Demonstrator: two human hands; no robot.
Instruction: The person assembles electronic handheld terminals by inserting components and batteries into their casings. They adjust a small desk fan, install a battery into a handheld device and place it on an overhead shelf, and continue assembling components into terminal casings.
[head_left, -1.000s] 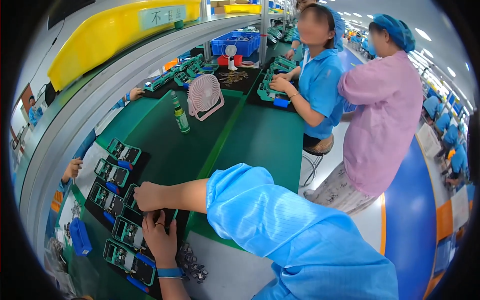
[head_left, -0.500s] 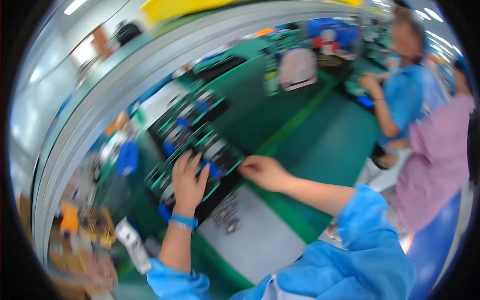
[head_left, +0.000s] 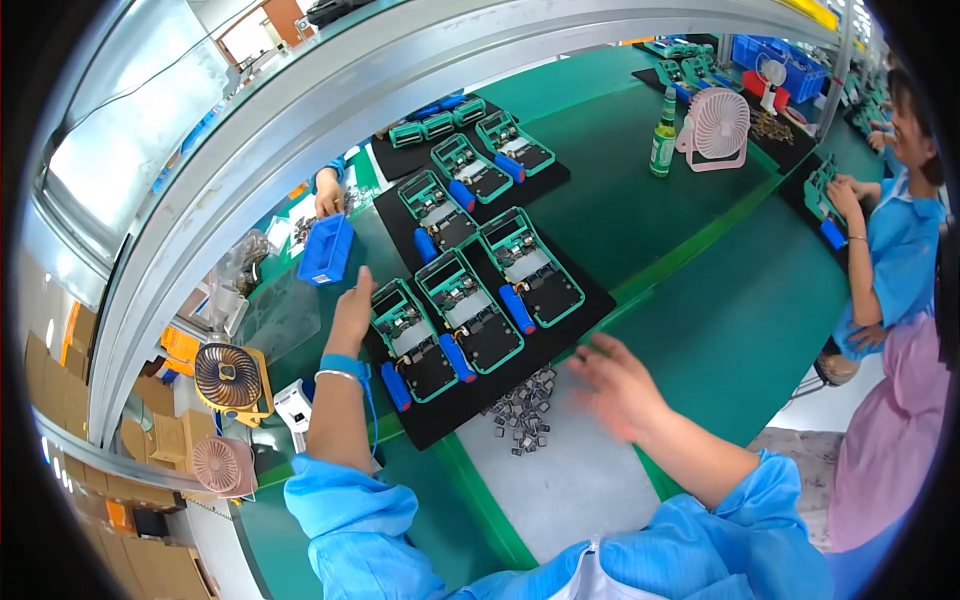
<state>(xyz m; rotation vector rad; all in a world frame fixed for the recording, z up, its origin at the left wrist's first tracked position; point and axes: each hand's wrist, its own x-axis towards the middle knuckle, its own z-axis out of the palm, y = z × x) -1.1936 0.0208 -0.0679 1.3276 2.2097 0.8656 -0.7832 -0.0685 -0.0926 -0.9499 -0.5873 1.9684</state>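
So the right hand (head_left: 615, 385) came off the green-framed units (head_left: 530, 265) and ended up, blurry, beside the pile of small parts (head_left: 525, 415). Left hand (head_left: 352, 312) moved out past the mat's (head_left: 575, 335) edge. The view swung too, bringing a yellow-framed fan (head_left: 228, 378) and small pink fan (head_left: 220, 465) in, lower left.

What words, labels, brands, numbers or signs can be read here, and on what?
None I can quote.
Green bottle: label too small to read.
White device, left side: dark marks, too small to make out.
Green-framed units: any print too small to read.
Blue cylinders on them: no readable text.
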